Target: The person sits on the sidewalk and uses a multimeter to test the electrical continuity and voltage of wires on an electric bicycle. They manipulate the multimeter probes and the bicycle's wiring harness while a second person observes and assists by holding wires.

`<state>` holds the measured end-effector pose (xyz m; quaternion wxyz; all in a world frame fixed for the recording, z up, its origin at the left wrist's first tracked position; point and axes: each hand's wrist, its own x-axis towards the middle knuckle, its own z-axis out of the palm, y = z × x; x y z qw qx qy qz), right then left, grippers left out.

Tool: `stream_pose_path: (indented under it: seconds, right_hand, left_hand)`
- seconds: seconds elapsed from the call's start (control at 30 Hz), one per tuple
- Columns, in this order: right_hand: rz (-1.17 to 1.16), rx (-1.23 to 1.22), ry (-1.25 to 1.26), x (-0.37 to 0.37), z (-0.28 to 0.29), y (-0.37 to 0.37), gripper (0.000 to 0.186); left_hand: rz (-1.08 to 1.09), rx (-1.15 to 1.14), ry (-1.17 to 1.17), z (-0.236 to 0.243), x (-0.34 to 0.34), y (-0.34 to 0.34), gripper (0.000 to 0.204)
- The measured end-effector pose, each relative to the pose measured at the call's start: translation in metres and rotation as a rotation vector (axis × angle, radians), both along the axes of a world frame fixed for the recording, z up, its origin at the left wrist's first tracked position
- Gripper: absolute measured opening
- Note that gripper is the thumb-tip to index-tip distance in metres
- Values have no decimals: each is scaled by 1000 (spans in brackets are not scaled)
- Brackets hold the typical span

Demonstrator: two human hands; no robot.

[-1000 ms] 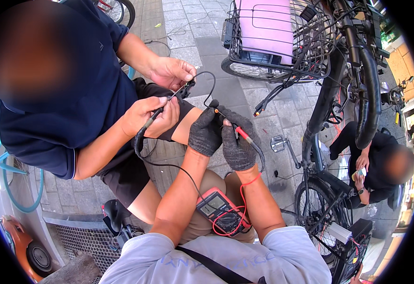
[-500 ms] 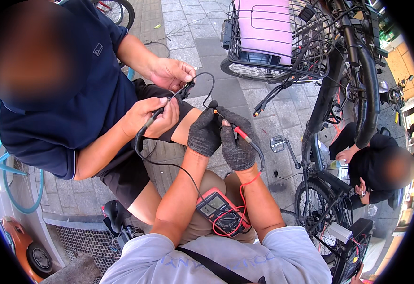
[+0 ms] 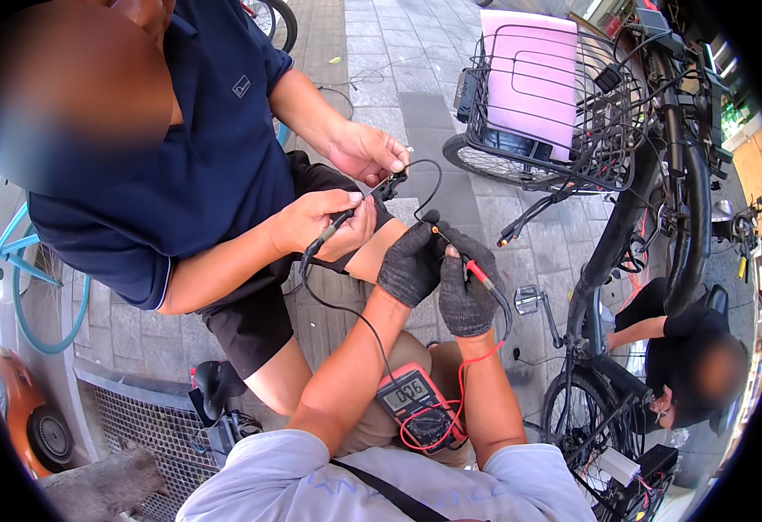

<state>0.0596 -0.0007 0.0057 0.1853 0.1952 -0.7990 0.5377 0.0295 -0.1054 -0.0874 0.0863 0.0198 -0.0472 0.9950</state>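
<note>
My left hand [image 3: 409, 264], in a dark grey knitted glove, is closed on the end of a thin black cable [image 3: 441, 183]; a small orange tip shows by the fingers. Right beside it, my gloved right hand [image 3: 469, 294] grips a red test probe [image 3: 478, 273], its point against or very near that tip; exact contact cannot be made out. A red and black multimeter [image 3: 424, 424] lies on my lap between my forearms, digits on its display. Across from me, a co-worker's hand [image 3: 337, 222] holds the black test probe [image 3: 334, 228] to a small black part [image 3: 388, 187] in their other hand.
At the right stands a black bicycle [image 3: 617, 235] with a wire basket [image 3: 611, 109] holding a pink sheet [image 3: 530, 78]. Loose cable ends [image 3: 520, 224] hang below the basket. A second person [image 3: 685, 348] crouches beyond the bicycle. A metal grate [image 3: 137, 435] lies at lower left.
The whole view has shifted, so most things sit farther right and lower. Digits now show on the multimeter display, which looked blank before. Both my hands and the co-worker's keep their grips.
</note>
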Motion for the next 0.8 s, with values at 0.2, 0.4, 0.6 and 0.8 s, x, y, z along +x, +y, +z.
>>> stream_pose_path:
  seconds: [0.2, 0.4, 0.6, 0.8]
  right_hand:
    - [-7, -41, 7, 2, 2, -3, 21]
    - [0, 16, 44, 1, 7, -1, 18]
    - [13, 27, 44, -1, -1, 4, 19]
    - [18, -26, -24, 1, -2, 3, 20]
  left_hand:
    - [0, 13, 24, -1, -1, 1, 31]
    - [-8, -10, 18, 3, 1, -1, 29]
    - [12, -22, 10, 4, 1, -1, 28]
    - [17, -24, 9, 3, 1, 0, 28]
